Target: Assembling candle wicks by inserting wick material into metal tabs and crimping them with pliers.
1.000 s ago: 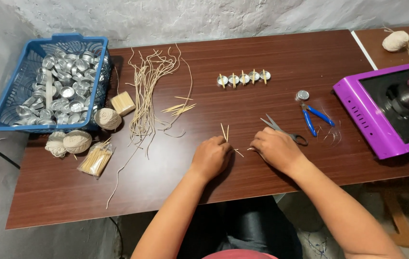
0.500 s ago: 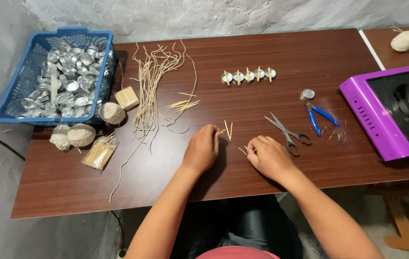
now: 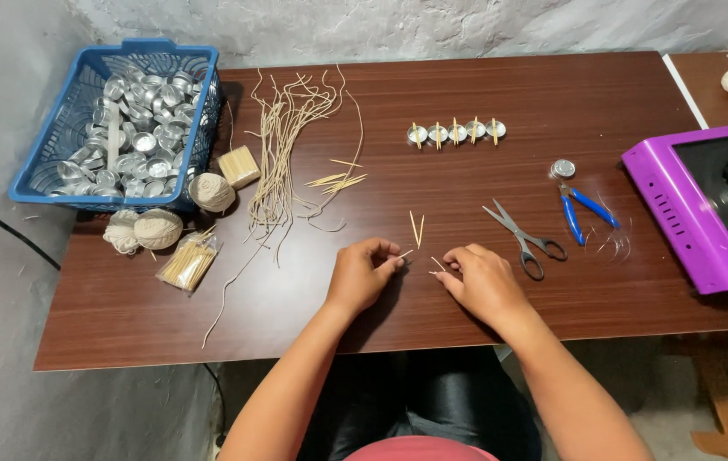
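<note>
Four small round metal cups with sticks done, mid-bench; blue plastic basket at left end full. Left hand and right hand each pinch thin wooden stick.

Both forearms are bare from the elbow down, with no sleeve, watch, bracelet or glove showing on either. The left hand and the right hand carry no visible rings, and the fingernails look short and plain. Behind the hands, toward the body, dark, slightly glossy trousers cover the lap. At the very bottom edge, closest to the camera, a curved strip of pinkish-red garment shows.
</note>
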